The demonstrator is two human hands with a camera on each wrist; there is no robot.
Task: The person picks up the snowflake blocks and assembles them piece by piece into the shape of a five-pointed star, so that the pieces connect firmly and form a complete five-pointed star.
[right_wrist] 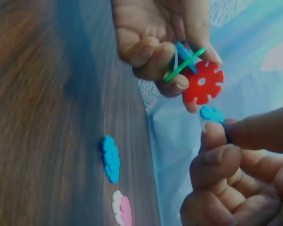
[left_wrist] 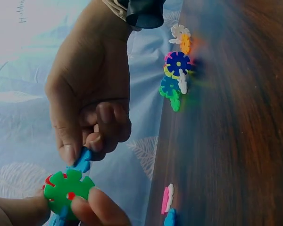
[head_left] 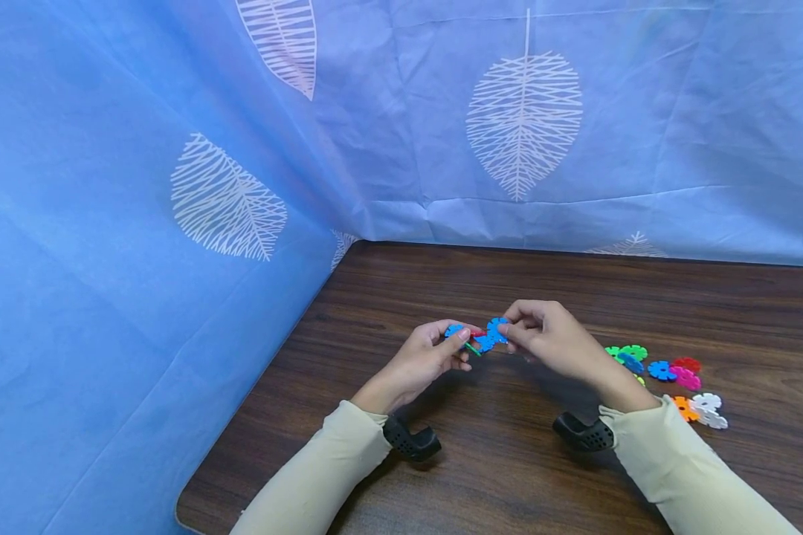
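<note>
Above the table, my left hand [head_left: 428, 349] holds a small cluster of slotted plastic snowflake discs. The cluster includes a green disc [left_wrist: 59, 193], a red disc [right_wrist: 210, 84] and a blue disc [head_left: 452, 330]. My right hand [head_left: 552, 338] pinches another blue snowflake disc [head_left: 499, 328] between thumb and fingers, right beside the cluster. A further blue piece [head_left: 485, 344] shows between the hands in the head view. In the right wrist view, the pinched disc [right_wrist: 211, 114] lies just below the red one; whether they touch I cannot tell.
Loose snowflake discs lie right of my right forearm: green ones [head_left: 634, 352], a blue one [head_left: 661, 371], a pink one [head_left: 686, 377], an orange one [head_left: 685, 409] and white ones [head_left: 712, 417]. A blue leaf-print cloth [head_left: 428, 134] hangs behind and left of the dark wooden table [head_left: 401, 282].
</note>
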